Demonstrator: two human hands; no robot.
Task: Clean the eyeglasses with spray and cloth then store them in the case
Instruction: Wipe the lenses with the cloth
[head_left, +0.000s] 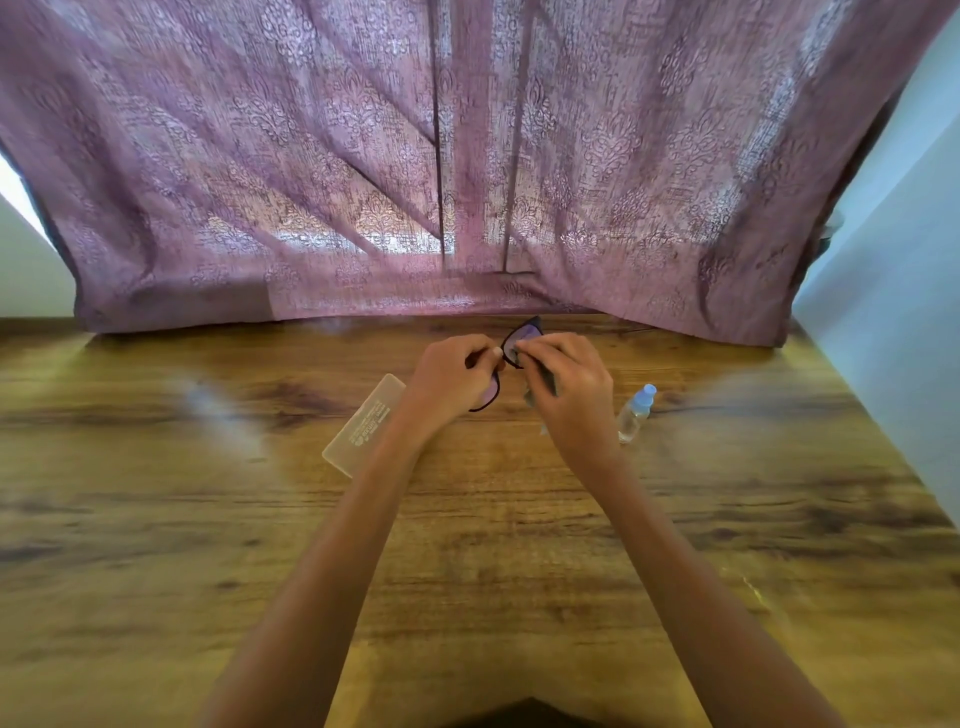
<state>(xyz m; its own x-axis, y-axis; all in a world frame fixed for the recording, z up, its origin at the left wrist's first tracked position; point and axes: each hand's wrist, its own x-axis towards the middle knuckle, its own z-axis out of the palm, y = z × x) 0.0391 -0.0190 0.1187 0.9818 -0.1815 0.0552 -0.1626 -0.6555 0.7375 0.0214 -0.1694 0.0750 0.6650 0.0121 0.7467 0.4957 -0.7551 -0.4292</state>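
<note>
Wiping step, I judge: my left grip holds the glasses above the far middle of the table, my right grip pinches the cloth on a lens; next, fold them into the case at left

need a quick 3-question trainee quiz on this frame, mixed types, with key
1. True or false: the case lies on the table, on the left side of the left hand.
2. What does the right hand press against the eyeglasses? A) cloth B) sponge C) paper tissue
3. Fill in: the spray bottle sits on the ___ side of the right hand.

Key: 1 true; 2 A; 3 right.
</note>
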